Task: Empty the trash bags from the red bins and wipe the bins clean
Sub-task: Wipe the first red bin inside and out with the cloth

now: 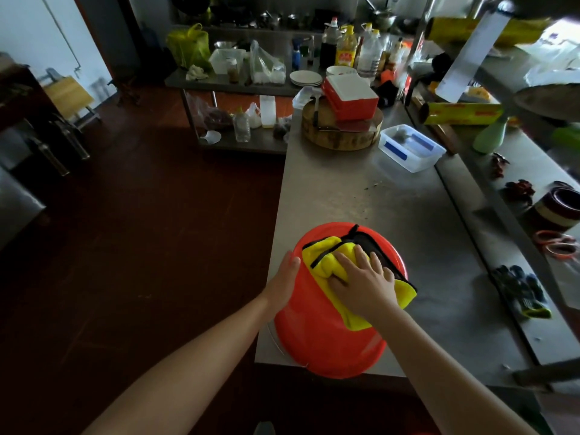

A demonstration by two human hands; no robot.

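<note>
Pressing yellow cloth [326, 262] flat onto red bin [314, 334] with right hand [364, 284]: palm down, fingers spread and near straight, no pinch. Bunching cloth under fingertips; showing black edging and dark reverse at far end, with near-right corner hanging past bin wall. Bracing bin's left wall with left hand [284, 284]: palm flat on plastic, thumb on top, fingers laid along curve, not clenched.

Sitting at near-left corner of steel counter [408, 215], near end at or just over counter's near edge. Hiding its inside from this view.

Holding other containers at far end of same counter:
- clear lidded box [411, 147], blue clips, carrying something grey and something blue, too dim to name
- red box [351, 95], white top, lying tilted on round wooden block [342, 133], contents hidden

Farther off on back table: stacked plates [306, 78], oil and sauce bottles [345, 48], yellow bag [188, 45], clear plastic bag [266, 67] with white stuff inside. Lying on right shelf: dark gloves [521, 293].

Pointing bin's flat base up and toward far side, wider mouth end toward near side. Running long axis near-to-far, raised at far end. Upside down or on its side: cannot tell.
</note>
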